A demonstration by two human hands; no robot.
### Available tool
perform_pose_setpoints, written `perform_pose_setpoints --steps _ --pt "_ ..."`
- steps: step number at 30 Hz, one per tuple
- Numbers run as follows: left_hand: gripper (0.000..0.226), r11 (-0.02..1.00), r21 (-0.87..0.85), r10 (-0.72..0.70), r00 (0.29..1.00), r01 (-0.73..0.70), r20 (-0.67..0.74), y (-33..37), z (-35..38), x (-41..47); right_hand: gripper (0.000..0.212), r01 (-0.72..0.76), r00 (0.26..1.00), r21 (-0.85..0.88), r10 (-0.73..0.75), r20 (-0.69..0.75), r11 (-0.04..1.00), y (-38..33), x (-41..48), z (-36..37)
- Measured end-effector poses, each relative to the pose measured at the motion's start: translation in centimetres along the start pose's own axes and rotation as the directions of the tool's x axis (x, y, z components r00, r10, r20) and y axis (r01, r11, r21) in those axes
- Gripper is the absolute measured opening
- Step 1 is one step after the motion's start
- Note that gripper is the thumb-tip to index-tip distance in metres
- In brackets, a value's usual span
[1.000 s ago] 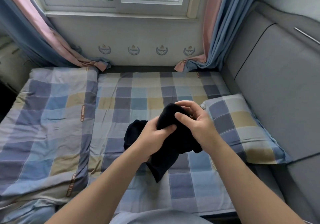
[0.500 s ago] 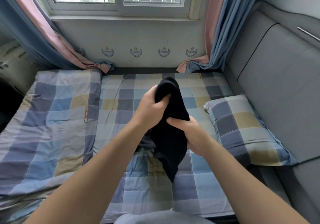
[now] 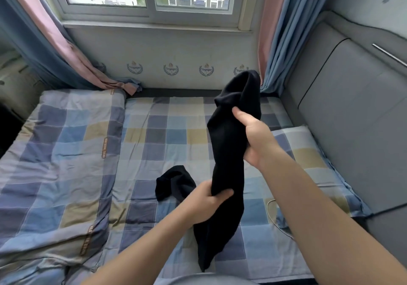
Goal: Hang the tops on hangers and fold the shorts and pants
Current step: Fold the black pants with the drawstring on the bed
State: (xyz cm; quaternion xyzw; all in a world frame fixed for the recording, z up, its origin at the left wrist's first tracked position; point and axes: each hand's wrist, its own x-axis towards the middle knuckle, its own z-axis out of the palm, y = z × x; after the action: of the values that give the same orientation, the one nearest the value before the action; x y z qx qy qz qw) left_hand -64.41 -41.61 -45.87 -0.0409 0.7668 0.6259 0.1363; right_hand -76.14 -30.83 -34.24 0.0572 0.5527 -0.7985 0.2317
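We are holding a black garment (image 3: 229, 143) up over the bed (image 3: 171, 135) with both hands, and it hangs in a long bunched column from near the foot of the window wall down toward our lap. Our right hand (image 3: 253, 139) grips it high up, thumb on the near face and the other fingers wrapped round behind it where we cannot see them, so the cloth is squeezed in the fist; a rounded fold of fabric flops over above that grip. Our left hand (image 3: 207, 201) clamps the garment lower down, thumb pressed across the front and fingers curled round the back, pinching the cloth tight. Below that hand the loose end dangles to a narrow tip just above the checked sheet. 1 more part of the black cloth (image 3: 174, 183) lies crumpled on the sheet just left of our left hand; we cannot tell whether it is joined to the held piece. A checked pillow (image 3: 308, 152) lies to the right against the grey padded headboard (image 3: 352, 117), and a folded checked duvet (image 3: 61, 152) covers the left side.
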Motion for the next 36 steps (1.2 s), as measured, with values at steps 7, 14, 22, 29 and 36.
perform_pose_setpoints --steps 7,14,22,29,36 --pt "0.019 0.984 -0.134 0.084 0.975 -0.113 -0.203 1.4 -1.1 -0.4 0.07 0.016 0.975 -0.207 0.03 0.219 0.978 2.4 0.5 -2.1" --pt "0.018 0.931 -0.256 0.154 0.915 -0.261 -0.372 5.5 -3.0 -0.2 0.057 -0.084 0.874 -0.388 0.255 0.414 0.918 11.1 -2.6 -6.7" --pt "0.024 0.937 -0.275 0.077 0.895 -0.216 -0.439 7.6 -4.3 1.4 0.012 -0.058 0.969 -0.636 0.197 0.15 0.769 14.3 -2.3 -6.4" --pt "0.032 0.932 -0.347 0.049 0.986 -0.102 -0.159 5.6 -4.5 0.8 0.02 0.065 0.997 -0.44 -0.037 0.07 0.895 8.8 -1.9 -4.5" --pt "0.046 0.988 -0.152 0.012 0.998 -0.002 0.064 1.0 -1.5 0.2 0.028 0.152 0.988 -0.35 -0.141 0.057 0.924 3.7 -0.4 -2.7"
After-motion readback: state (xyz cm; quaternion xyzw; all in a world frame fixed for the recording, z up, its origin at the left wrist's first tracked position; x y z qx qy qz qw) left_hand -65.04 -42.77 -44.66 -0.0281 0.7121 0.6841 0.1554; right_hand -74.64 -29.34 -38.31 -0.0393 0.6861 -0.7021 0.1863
